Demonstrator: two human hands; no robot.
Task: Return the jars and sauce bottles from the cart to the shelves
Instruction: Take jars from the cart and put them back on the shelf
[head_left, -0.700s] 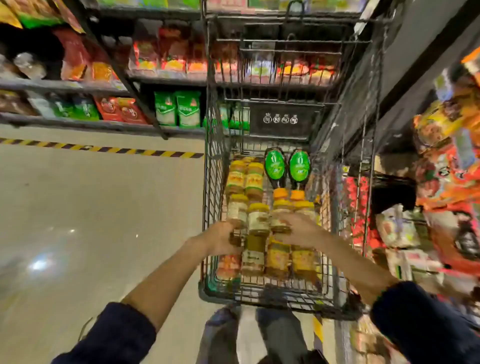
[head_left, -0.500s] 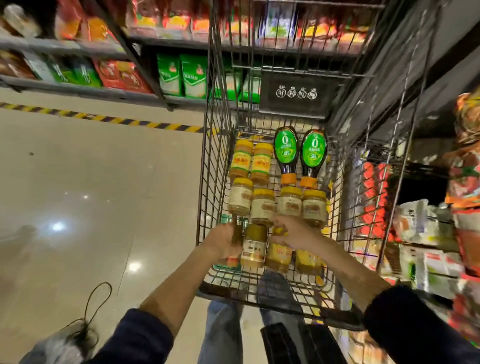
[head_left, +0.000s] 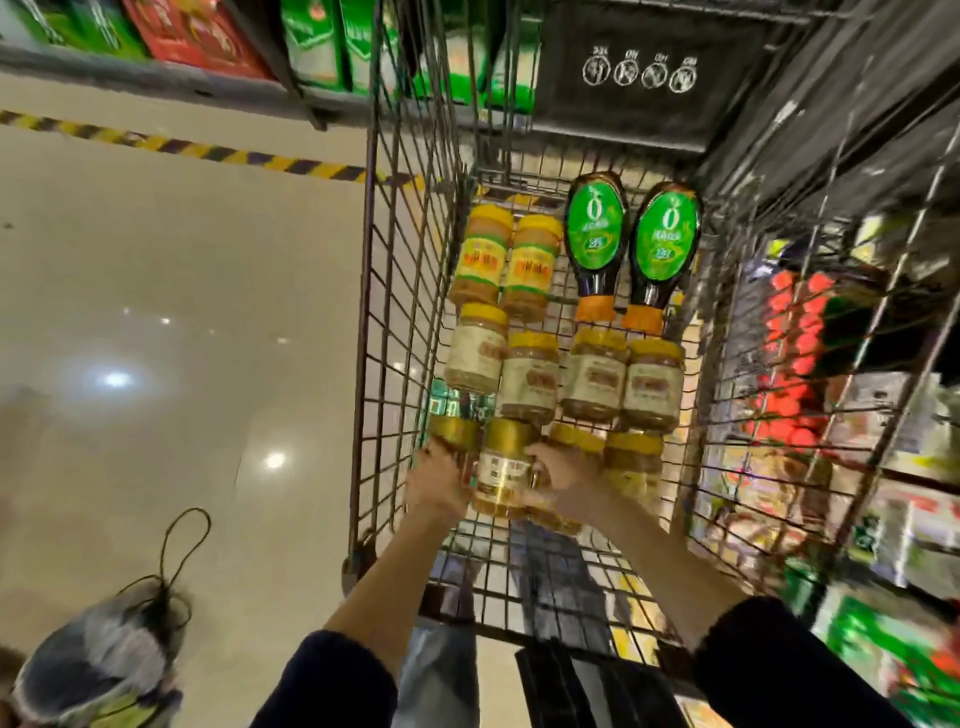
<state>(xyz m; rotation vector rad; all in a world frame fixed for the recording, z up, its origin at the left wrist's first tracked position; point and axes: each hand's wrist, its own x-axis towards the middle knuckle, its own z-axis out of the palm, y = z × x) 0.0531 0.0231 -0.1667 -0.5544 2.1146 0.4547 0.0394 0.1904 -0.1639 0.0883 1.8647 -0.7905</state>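
Note:
A wire shopping cart (head_left: 363, 312) holds jars lying in rows. At its far end lie two yellow-lidded jars (head_left: 480, 260) and two dark sauce bottles with green labels (head_left: 595, 234). Several pale-labelled jars (head_left: 530, 374) fill the middle row. Gold-lidded jars form the near row. My left hand (head_left: 436, 486) grips the leftmost near jar (head_left: 453, 435). My right hand (head_left: 563, 480) grips the third near jar (head_left: 577, 441). Another gold-lidded jar (head_left: 501, 470) lies between my hands, and one more (head_left: 631, 457) lies to the right.
A shelf (head_left: 156, 78) with green and red packets stands beyond the cart. Shelves of packaged goods (head_left: 909, 415) run close along the right side. Striped floor tape (head_left: 208, 150) crosses the pale floor. A drawstring bag (head_left: 104, 670) lies on the floor at lower left.
The view has dropped closer into the cart. Both hands have reached lower and closed round jars in the near row.

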